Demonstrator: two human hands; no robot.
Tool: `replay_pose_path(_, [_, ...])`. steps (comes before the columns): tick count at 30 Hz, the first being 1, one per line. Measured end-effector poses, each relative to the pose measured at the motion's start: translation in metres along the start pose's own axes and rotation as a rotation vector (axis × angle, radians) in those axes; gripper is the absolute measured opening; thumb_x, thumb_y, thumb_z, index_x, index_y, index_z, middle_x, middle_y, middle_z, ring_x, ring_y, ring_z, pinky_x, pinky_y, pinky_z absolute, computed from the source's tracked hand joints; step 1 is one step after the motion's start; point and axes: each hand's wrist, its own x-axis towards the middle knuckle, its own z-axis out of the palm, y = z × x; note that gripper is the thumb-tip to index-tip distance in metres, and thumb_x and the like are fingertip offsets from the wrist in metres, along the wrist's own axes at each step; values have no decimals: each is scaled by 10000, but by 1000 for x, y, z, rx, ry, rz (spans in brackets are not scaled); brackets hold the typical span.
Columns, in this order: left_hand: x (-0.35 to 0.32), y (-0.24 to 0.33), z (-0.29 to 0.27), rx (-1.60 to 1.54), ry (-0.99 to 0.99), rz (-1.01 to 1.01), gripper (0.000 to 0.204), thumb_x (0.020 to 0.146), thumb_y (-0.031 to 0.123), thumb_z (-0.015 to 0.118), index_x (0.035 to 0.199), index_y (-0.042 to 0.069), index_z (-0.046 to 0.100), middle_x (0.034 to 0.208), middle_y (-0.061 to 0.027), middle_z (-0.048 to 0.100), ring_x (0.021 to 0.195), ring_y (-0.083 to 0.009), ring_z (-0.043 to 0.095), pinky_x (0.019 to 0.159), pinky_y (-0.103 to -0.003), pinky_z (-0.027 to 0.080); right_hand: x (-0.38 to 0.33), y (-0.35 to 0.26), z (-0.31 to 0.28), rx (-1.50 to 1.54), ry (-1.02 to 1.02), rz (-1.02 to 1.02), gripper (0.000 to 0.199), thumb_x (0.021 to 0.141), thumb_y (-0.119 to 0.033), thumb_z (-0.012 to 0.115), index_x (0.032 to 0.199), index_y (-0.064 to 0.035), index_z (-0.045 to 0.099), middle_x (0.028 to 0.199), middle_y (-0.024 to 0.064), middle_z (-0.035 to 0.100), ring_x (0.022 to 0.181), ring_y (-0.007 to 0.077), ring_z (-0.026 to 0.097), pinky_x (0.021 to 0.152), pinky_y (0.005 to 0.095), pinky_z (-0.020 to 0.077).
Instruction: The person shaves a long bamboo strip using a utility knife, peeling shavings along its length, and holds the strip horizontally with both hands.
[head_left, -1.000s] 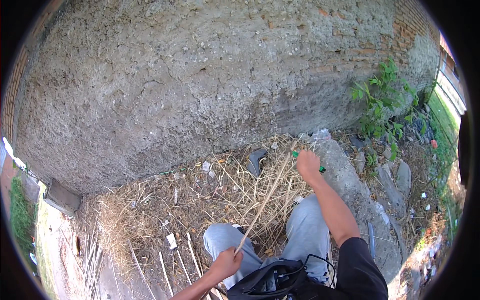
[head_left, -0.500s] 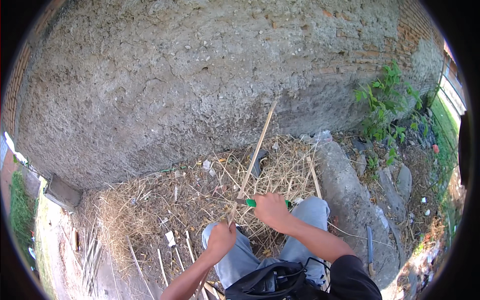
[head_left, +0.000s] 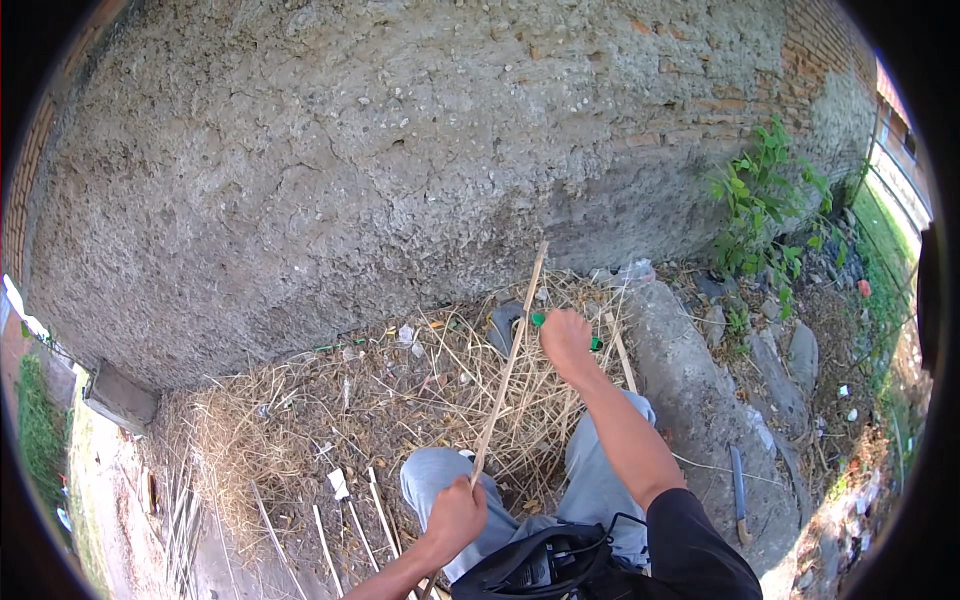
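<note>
My left hand (head_left: 456,517) is closed around the near end of a long, thin pale strip of bamboo or wood (head_left: 503,390), which slants up and away from me toward the wall. My right hand (head_left: 567,345) is wrapped around a green-handled knife (head_left: 539,319). Its handle shows on both sides of the fist, and its short dark blade meets the strip near the far end. Most of the handle is hidden by the fingers. The strip passes above the ground between and beyond my bent knees.
A rough plastered wall (head_left: 330,200) rises ahead. Straw-like shavings (head_left: 540,380) cover the ground at its foot. On the stone slab (head_left: 680,360) at right lies a long-bladed knife (head_left: 739,490). More pale strips (head_left: 325,540) lie at lower left. A leafy plant (head_left: 760,190) grows by the wall.
My right hand and the green-handled knife have moved away from me along the strip, toward its far end. The strip has drawn nearer to me, and my left hand sits slightly lower and farther right.
</note>
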Motion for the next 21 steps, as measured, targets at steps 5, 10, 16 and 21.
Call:
replay_pose_path(5, [-38,-19,-17,42,-82,-22,328,916,196,478,829,-114,539,671,-355,585,661,-517,609,626,-555,514,42,37,16,-103,-124,-13,193,827,-116,551,817,-14,715,853,198,692,786,359,693,648,456,552])
replay_pose_path(10, [-49,-24,-31,-40,-217,-149,363,934,234,469,840,-99,576,711,-339,598,725,-491,623,702,-529,509,51,40,49,-239,-194,-92,171,826,-126,573,812,-42,722,853,186,698,804,329,700,665,436,554])
replay_pose_path(16, [-100,-60,-63,-236,-229,-220,378,940,307,461,924,-33,626,754,-258,636,743,-410,655,691,-480,503,61,141,31,-333,-311,240,159,833,-68,601,936,-57,721,998,173,696,963,311,682,771,405,563])
replay_pose_path(21, [-42,-40,-67,-59,-230,-376,453,963,315,467,777,-84,576,618,-241,577,606,-342,610,613,-444,464,39,81,15,121,-223,381,172,765,-72,609,880,34,681,943,251,674,921,412,658,778,484,533])
